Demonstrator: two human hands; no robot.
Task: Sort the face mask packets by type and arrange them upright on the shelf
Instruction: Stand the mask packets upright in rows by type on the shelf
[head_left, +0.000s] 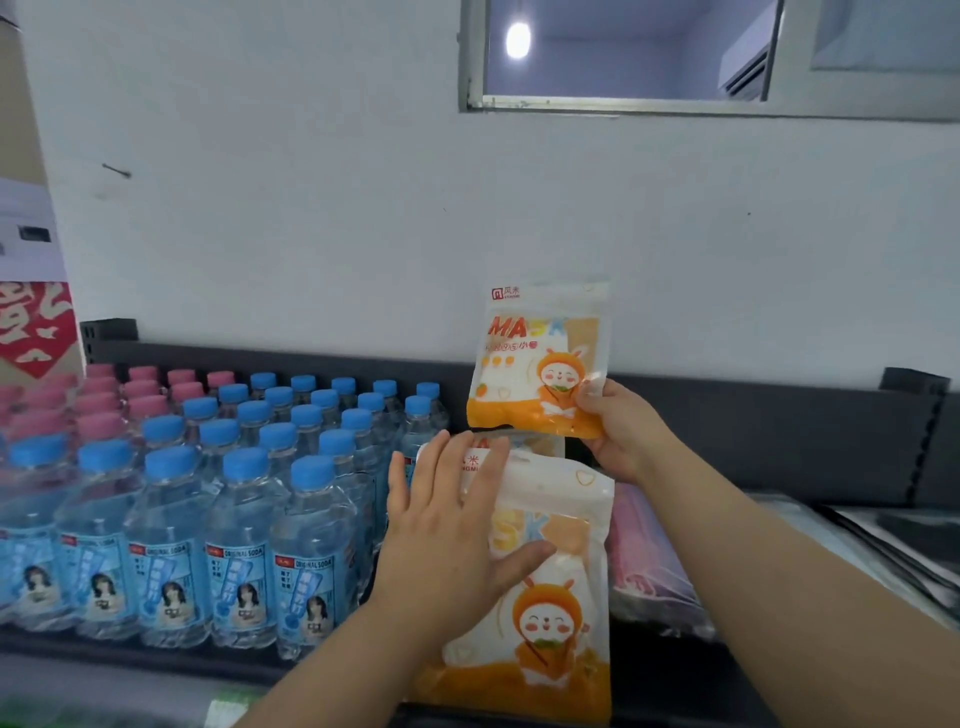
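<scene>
The right hand (618, 426) has its fingers clamped on the lower corner of a glossy orange-and-white mask packet (535, 358), held upright over the dark shelf (779, 415). The left hand (447, 525) presses straight, spread fingers on a second packet (550, 597) standing below. Clear plastic bottles (171, 519) stand left of these fingers, before a white wall (311, 208).

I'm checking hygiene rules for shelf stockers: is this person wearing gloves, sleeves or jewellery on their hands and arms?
No. The left hand and right hand are bare, without gloves, rings or a watch. The left forearm and right forearm are uncovered to the frame edge; no sleeve shows.
</scene>
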